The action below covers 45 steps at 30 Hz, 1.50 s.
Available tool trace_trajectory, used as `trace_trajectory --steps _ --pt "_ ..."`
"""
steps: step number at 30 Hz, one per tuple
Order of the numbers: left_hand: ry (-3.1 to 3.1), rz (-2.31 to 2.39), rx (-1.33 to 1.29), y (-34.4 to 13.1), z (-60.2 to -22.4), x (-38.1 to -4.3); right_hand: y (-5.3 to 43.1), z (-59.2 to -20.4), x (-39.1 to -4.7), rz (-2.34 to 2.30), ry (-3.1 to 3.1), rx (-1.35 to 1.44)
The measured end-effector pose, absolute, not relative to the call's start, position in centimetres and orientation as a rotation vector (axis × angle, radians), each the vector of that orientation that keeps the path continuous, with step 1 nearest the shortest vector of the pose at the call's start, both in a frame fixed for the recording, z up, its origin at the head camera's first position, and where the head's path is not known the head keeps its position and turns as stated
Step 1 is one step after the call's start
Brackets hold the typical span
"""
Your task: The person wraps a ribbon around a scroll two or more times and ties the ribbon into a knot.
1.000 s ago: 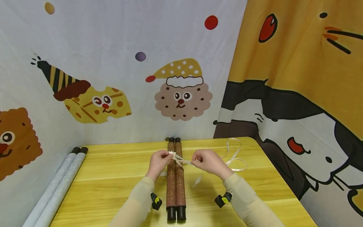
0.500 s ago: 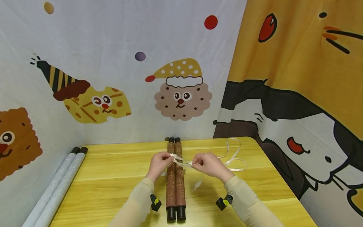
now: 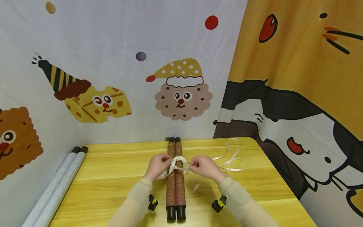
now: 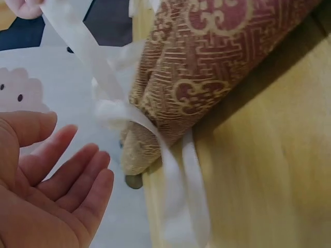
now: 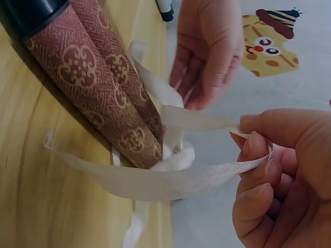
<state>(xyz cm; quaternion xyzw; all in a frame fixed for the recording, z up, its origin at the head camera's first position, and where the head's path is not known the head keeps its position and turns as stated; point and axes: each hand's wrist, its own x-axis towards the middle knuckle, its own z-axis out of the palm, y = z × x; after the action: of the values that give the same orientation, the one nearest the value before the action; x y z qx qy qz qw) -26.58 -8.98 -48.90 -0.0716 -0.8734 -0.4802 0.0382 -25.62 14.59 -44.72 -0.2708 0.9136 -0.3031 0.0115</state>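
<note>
A brown scroll (image 3: 171, 186) patterned in gold, rolled from both ends into two side-by-side rolls with black end knobs, lies lengthwise on the table. A white ribbon (image 5: 155, 183) wraps round its middle, with a loop and loose tails on top. My right hand (image 3: 207, 167) pinches the ribbon between thumb and forefinger, just right of the scroll; a tail of it hangs from these fingers. Left of the scroll, my left hand (image 4: 57, 181) has its fingers loosely bent and apart from the ribbon, with nothing between them.
A second scroll (image 3: 60, 186), pale grey-blue with black knobs, lies along the table's left edge. A long thin ribbon (image 3: 233, 157) curls at the back right of the wooden table (image 3: 119, 164). Printed curtains (image 3: 113, 47) stand behind and to the right.
My left hand has let go of the ribbon, which it pinched above the scroll. A loop of ribbon now stands over the rolls. My right hand has shifted slightly left and nearer me.
</note>
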Motion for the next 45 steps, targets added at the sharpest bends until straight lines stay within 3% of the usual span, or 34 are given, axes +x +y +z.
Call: trace_trajectory --steps 6,11,19,27,35,45 --pt "-2.640 -1.397 -0.293 -9.1 -47.7 -26.0 13.6 -45.4 -26.0 -1.201 2.674 -0.652" --pt "-2.736 -1.684 -0.342 -9.1 -46.6 -25.2 12.5 -45.6 -25.9 -1.379 2.584 -0.593" --pt "-2.706 -2.195 -0.324 -8.9 -46.9 -24.8 11.0 -45.0 -24.7 -1.431 2.619 -0.718" --pt "-2.626 -2.385 -0.145 -8.9 -47.7 -25.0 9.9 -45.0 -23.7 -1.267 2.672 -0.910" --pt "-2.588 -2.307 -0.172 -9.0 -48.0 -24.9 9.7 -45.4 -23.4 -1.167 2.692 -1.004" --pt "-2.588 -2.329 -0.174 -9.4 -48.1 -25.0 13.0 -47.3 -26.9 -1.263 2.871 -0.659"
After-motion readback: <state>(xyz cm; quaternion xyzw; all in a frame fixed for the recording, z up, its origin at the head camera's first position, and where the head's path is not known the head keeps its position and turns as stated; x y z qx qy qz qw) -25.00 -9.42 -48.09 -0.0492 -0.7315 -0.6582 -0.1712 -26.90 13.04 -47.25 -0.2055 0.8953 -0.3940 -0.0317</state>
